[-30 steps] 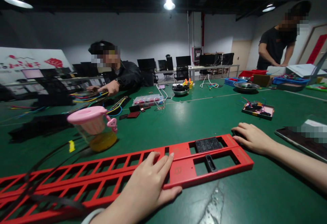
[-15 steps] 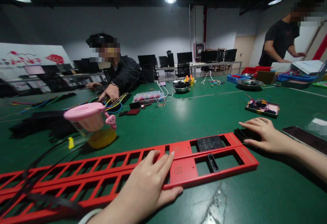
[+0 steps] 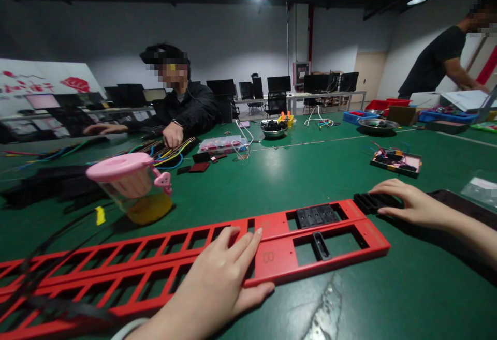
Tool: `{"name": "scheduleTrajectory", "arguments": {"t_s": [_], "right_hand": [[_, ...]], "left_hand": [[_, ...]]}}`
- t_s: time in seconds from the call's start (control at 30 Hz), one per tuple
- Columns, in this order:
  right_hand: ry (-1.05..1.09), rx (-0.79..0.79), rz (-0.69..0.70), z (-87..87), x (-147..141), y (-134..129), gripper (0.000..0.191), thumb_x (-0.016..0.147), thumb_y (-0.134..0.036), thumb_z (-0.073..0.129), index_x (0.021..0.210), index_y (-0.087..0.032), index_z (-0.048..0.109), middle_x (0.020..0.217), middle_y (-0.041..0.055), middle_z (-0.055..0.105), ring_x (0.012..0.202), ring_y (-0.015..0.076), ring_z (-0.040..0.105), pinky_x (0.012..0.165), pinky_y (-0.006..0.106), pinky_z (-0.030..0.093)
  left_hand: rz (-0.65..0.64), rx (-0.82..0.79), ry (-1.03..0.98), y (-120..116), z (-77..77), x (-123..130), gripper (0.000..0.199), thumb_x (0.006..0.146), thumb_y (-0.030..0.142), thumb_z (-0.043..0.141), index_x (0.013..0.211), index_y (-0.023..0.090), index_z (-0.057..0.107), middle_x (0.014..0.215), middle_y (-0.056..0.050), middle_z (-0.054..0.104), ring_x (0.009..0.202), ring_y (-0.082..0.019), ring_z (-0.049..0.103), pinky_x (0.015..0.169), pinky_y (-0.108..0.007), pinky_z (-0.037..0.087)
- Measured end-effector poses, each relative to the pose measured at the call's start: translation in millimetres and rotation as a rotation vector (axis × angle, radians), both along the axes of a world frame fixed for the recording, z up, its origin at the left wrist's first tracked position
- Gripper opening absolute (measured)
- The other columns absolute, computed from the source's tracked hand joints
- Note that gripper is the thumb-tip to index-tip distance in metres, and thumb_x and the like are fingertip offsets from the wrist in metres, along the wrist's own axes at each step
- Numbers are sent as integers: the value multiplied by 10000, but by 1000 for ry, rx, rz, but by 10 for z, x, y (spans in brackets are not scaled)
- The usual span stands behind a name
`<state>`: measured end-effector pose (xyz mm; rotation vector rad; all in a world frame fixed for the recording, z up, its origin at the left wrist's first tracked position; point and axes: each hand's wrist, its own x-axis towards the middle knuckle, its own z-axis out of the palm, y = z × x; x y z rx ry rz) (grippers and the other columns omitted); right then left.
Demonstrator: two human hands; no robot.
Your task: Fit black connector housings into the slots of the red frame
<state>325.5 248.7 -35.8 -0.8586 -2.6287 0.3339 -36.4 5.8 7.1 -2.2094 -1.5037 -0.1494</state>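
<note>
My left hand lies across a red slotted frame marked "B", its fingers over the top and thumb along the near edge. Black rectangular inserts sit side by side in the frame's far opening. A single black insert stands in the near opening, with gaps on both sides. Off the frame's right end, my right hand has thumb and fingers closed around the right part of a row of black plastic pieces. Its fingertips are partly hidden.
A pink-lidded cup with yellow liquid stands behind the frame, near black straps. Beyond are an open box of wired parts, a metal bowl and a clear case. Two other people work across the table.
My right hand's fingers have come closer around the black pieces, which show more from the left. My left hand stays on the frame. The view has shifted slightly.
</note>
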Motion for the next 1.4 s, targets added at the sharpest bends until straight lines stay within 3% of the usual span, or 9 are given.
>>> {"name": "scheduleTrajectory", "arguments": {"t_s": [0.2,0.33,0.43,0.5,0.6,0.97,1.4], "right_hand": [[171,66,-148,67,42,-9,472,679,-556,599,991,-203,568,1032,94,588,1000,280,525,858,413,435],[407,62,-217,142,-210,-306,485,705,-524,596,1063,-207,515,1054,86,573,985,264,533,843,394,445],[438,-12,-50,182,-581,-672,512,742,-500,577,1141,-198,465,1073,100,558,959,237,538,802,361,464],[408,-23,107,197,-802,-874,482,733,-514,587,1080,-194,493,1018,100,576,939,229,538,787,352,462],[366,-14,250,206,-967,-1018,452,732,-501,600,1049,-193,509,990,105,590,945,237,524,802,376,443],[233,-21,269,219,-952,-994,410,757,-448,598,1072,-192,538,1016,104,602,992,249,492,854,421,388],[165,-20,291,227,-970,-1021,456,732,-522,584,1061,-208,552,982,95,615,962,245,500,853,413,375]], "left_hand": [[20,-26,5,-10,3,16,628,715,488,601,1179,74,512,1074,-127,597,951,-313,485,760,-425,485],[39,-35,20,-19,-11,16,649,721,505,583,1185,57,505,1077,-133,595,956,-318,479,760,-429,485],[33,-17,23,-16,-26,4,633,724,505,578,1176,65,514,1082,-134,592,963,-318,478,767,-427,481],[21,1,9,-12,-29,1,620,720,500,585,1166,75,523,1072,-133,596,957,-317,486,764,-426,480],[11,6,-16,-12,-18,12,619,710,494,597,1164,80,524,1071,-133,595,946,-315,494,755,-432,481],[-9,32,-45,2,-16,17,591,728,506,578,1150,93,539,1023,-130,612,923,-301,507,749,-423,478],[-1,25,-34,-4,-36,9,613,714,512,587,1156,90,535,1037,-136,605,941,-308,496,758,-434,475]]}}
